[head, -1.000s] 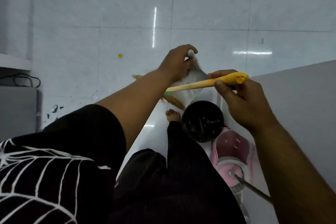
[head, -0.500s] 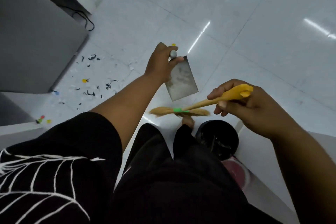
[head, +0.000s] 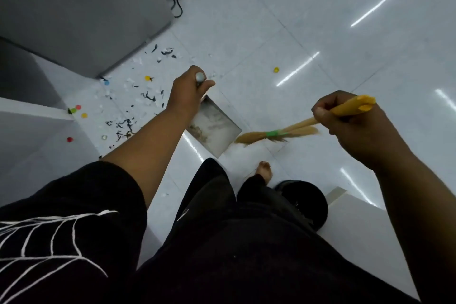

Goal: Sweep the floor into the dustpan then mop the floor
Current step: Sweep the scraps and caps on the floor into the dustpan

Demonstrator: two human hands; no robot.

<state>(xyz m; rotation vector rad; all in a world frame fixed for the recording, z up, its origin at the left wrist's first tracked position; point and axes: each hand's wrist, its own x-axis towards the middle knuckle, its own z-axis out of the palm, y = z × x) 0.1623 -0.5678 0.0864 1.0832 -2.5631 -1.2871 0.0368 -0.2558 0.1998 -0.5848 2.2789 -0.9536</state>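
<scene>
Open tile floor (head: 320,20) lies ahead; a grey cabinet (head: 74,7) blocks the left, a black bin (head: 317,205) behind-right.

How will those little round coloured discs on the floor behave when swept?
The discs look small and thin, so probably light. Round on a glossy floor, they may skid or roll past the broom; one yellow disc lies apart.

Broom (head: 291,129): yellow handle, straw-coloured bristles, green band. Dustpan (head: 217,128): grey. Floor (head: 320,20): white tiles. Scraps (head: 148,96): black and white. Discs (head: 276,70): yellow, red, blue, green. Shirt (head: 49,237): black, white spiderweb pattern. Bin (head: 314,202): black. Cabinet (head: 74,7): grey.
</scene>
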